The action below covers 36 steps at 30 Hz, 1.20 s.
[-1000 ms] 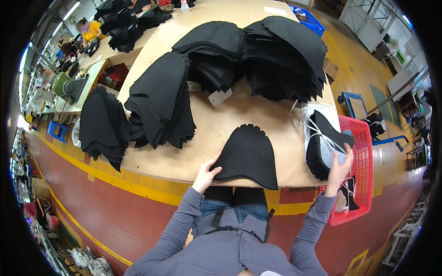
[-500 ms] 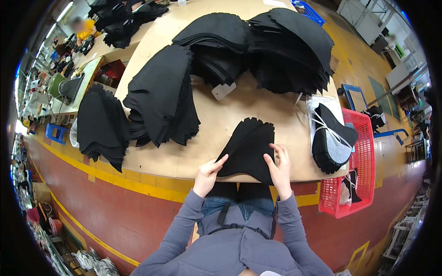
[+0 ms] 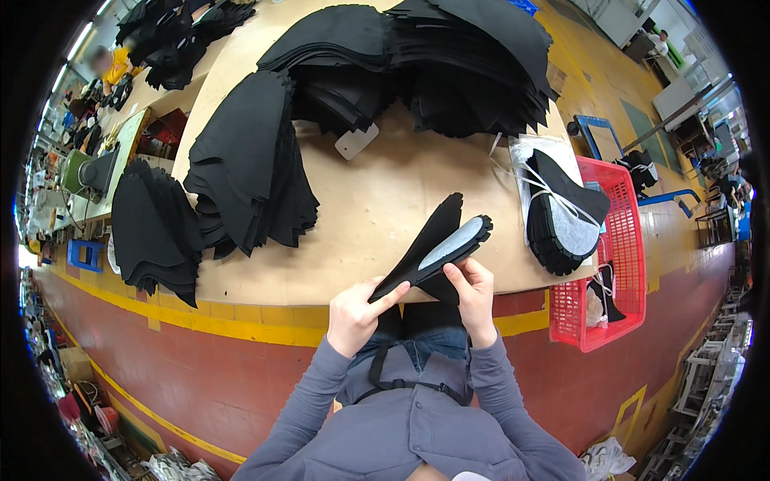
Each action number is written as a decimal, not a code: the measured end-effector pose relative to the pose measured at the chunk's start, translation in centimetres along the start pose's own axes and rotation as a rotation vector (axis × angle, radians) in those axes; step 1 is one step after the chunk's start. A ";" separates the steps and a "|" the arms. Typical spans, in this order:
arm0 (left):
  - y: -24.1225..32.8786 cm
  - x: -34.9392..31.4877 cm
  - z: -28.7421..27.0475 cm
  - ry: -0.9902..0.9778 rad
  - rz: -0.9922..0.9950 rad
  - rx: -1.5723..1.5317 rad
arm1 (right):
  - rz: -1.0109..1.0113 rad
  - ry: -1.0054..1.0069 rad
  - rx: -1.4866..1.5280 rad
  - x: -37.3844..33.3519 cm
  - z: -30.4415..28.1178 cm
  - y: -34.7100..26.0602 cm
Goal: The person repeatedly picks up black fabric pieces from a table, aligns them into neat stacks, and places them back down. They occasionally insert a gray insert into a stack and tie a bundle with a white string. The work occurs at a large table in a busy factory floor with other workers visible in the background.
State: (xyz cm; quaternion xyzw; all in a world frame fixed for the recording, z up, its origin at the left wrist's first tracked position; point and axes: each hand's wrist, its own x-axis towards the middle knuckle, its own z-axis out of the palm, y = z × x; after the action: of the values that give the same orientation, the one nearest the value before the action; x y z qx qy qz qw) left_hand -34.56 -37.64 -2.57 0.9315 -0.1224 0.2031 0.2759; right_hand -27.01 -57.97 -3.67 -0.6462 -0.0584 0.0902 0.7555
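I saw the left hand point(image 3: 355, 317) and right hand point(image 3: 476, 303) pinching a curled, scallop-edged black panel point(image 3: 425, 240) with a grey patch point(image 3: 454, 244).

Left hand point(image 3: 353, 318): back turned upward, index finger point(image 3: 391, 297) stretched forward and right, gripping.
Right hand point(image 3: 476, 301): slightly farther forward — thumb point(image 3: 454, 277) extended, other fingers point(image 3: 479, 273) bent in a pinch.
Spacing: hands near each other, apart.
Left forearm point(image 3: 298, 393), right forearm point(image 3: 507, 389): grey-sleeved, slanting inward from the lower edge — elbows wide.
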 end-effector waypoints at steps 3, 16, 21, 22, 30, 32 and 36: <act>-0.1 0.2 0.0 0.000 0.001 -0.018 | 0.033 0.008 0.046 -0.2 -0.5 0.7; -0.5 -0.2 0.0 -0.027 -0.055 -0.025 | 0.103 -0.107 0.128 -2.1 -2.1 2.1; -0.4 0.0 0.0 -0.030 -0.024 -0.023 | 0.105 -0.090 0.145 -2.6 -2.2 2.2; -0.4 0.1 0.0 -0.032 -0.023 -0.026 | 0.111 -0.082 0.155 -2.6 -2.0 2.0; -1.4 -0.5 0.9 0.076 -0.381 -0.503 | 0.064 0.025 0.057 -1.4 -2.0 1.3; -1.7 -0.5 2.1 0.246 -0.651 -0.776 | 0.067 0.194 -0.114 -1.1 -2.4 2.0; -6.5 -3.1 3.3 -0.012 -1.082 -1.139 | 0.107 0.122 -0.555 -1.0 -5.8 5.6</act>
State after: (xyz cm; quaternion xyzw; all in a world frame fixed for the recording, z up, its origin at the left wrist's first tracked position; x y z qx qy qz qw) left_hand -34.08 -33.84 -9.51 0.5778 0.2614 -0.0587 0.7709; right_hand -27.10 -62.95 -10.13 -0.8348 -0.0011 0.0712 0.5459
